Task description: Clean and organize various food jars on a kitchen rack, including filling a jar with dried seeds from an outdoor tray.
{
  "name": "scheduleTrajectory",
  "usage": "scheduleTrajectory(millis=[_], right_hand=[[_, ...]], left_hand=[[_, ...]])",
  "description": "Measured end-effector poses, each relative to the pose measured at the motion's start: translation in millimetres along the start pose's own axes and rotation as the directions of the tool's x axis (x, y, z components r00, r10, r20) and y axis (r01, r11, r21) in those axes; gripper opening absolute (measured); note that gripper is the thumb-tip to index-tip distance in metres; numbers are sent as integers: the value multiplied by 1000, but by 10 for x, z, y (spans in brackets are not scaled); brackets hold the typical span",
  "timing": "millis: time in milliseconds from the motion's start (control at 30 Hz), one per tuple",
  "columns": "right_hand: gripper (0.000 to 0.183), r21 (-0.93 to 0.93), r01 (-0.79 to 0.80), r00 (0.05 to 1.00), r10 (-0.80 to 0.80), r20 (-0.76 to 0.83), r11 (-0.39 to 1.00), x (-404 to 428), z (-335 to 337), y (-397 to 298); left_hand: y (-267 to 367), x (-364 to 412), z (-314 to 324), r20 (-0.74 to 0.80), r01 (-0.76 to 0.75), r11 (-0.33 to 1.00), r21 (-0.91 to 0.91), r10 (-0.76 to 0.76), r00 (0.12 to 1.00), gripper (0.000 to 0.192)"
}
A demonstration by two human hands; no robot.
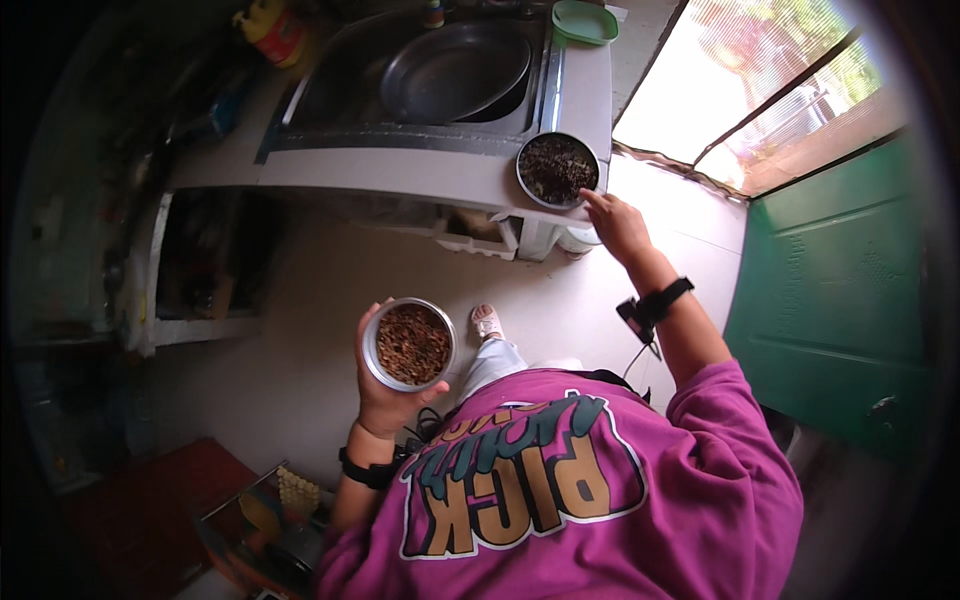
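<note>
My left hand (pixel 394 405) holds a round, light-rimmed container (pixel 451 358) away from the counter, its mouth facing up. Coarse red-brown flakes or crumbs (pixel 412 343) fill much of it. On the counter's front corner rests a round metal bowl (pixel 520 178) with dark, grainy material (pixel 556 169) inside. My right hand (pixel 619 229) reaches to the bowl's near right edge, its index finger extended at the rim. The thumb is hidden, so whether these fingers pinch anything is unclear.
A large metal basin (pixel 457 71) sits tilted in the sink (pixel 330 97). Beside it are a green plastic dish (pixel 585 22) and a yellow jug (pixel 274 30). Below the counter (pixel 360 166) stands a white foam box (pixel 480 244). A green door (pixel 832 300) is at right.
</note>
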State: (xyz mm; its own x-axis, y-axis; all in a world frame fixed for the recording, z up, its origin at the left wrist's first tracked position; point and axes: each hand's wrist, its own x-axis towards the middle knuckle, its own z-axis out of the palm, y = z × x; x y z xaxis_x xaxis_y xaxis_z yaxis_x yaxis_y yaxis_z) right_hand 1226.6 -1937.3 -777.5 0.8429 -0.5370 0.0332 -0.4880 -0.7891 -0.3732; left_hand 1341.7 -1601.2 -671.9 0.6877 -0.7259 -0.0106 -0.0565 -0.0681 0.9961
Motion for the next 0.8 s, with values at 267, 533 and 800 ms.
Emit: scheduleTrajectory(millis=[267,533,800], right_hand=[[39,123,-31,997,40,-69,992,1648,-31,105],[18,369,-106,994,99,38,924,2060,245,134],[25,497,124,992,-95,-84,859,2061,238,50]], left_hand=[[-419,2248,-12,145,16,1000,-9,-15,989,104],[-693,2538,-97,137,50,992,-116,-34,990,105],[-871,2412,-110,91,77,987,-139,-65,994,105]])
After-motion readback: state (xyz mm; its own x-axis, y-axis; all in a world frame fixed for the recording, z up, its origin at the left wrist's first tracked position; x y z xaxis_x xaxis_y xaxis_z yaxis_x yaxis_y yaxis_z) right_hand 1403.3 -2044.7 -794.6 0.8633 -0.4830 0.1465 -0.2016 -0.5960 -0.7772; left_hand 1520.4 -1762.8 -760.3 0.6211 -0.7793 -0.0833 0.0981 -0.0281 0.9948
